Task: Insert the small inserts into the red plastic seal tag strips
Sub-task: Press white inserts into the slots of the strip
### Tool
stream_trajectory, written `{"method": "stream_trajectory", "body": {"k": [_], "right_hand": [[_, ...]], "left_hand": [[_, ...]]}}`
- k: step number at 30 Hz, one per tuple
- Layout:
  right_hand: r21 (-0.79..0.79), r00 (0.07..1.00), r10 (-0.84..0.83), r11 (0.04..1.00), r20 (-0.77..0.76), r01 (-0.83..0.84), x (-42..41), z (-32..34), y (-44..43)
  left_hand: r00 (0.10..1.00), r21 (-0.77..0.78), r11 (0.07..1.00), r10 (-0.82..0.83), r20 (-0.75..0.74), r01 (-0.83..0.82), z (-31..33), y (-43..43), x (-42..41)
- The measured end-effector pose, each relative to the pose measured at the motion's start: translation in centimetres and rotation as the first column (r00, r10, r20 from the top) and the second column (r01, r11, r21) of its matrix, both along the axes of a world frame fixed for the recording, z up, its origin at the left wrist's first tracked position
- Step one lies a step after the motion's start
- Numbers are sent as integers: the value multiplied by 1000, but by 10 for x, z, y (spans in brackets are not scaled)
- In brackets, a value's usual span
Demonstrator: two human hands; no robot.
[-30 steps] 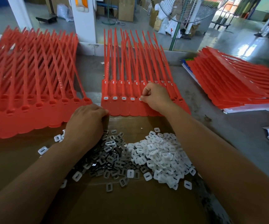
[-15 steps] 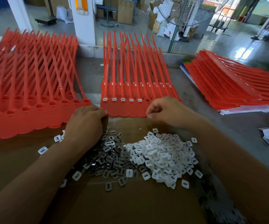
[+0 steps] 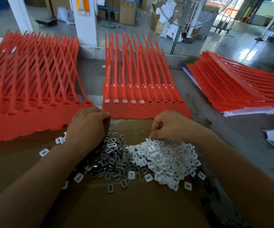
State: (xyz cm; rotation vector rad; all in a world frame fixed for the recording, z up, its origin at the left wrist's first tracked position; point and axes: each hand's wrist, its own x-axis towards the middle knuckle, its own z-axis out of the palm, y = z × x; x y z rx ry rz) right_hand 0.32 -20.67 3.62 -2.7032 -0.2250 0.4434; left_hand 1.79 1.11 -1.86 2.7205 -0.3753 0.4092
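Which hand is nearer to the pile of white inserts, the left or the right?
Right. The right hand is at the far edge of the white pile; the left hand rests apart, over the grey metal pieces.

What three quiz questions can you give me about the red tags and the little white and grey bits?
1. Pick one: the grey metal inserts lie A) left of the white plastic inserts, B) right of them, C) on the red tags.
2. How many white inserts sit in the front row of the middle seal tag strip?
3. True or false: the right hand is at the grey pile.
Key: A; five; false.
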Motion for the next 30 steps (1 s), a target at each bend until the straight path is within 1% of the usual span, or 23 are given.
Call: {"method": "stream_trajectory", "body": {"k": [2, 3, 5, 7, 9, 14, 18, 24, 26, 28, 30], "right_hand": [[83, 999, -41, 996, 22, 39, 0, 0, -2], [158, 997, -79, 985, 26, 74, 0, 0, -3], [332, 984, -176, 928, -7, 169, 1, -2, -6], [433, 968, -248, 871, -20, 232, 2, -2, -8], [463, 958, -288, 849, -1, 255, 4, -3, -10], [505, 948, -316, 825, 44, 252, 7, -7, -14], [515, 935, -355, 802, 5, 302, 10, -12, -13], [454, 934, -347, 848, 83, 275, 11, -19, -16], [343, 940, -294, 913, 175, 222, 10, -20, -17], [171, 936, -187, 975, 298, 140, 10, -21, -19], [33, 923, -69, 998, 378, 61, 7, -24, -18]], "left_hand": [[1000, -2, 1000, -1, -3, 1, 0, 0, 0], [1000, -5, 1000, -1, -2, 1, 1, 0, 0], [1000, -7, 1000, -1, 2, 2, 0, 0, 0], [1000, -6, 1000, -1, 3, 1, 1, 0, -1], [1000, -3, 1000, -3, 2, 3, 1, 1, 0], [1000, -6, 1000, 1, -5, -1, 1, 1, 0], [1000, -4, 1000, 1, -17, -2, 1, 1, 0], [1000, -6, 1000, -7, -17, 7, 2, 2, 1], [1000, 0, 1000, -5, -20, 5, 2, 1, 1], [1000, 1, 1000, -3, -21, 3, 2, 1, 1], [1000, 3, 1000, -1, -23, 1, 2, 1, 0]]}}
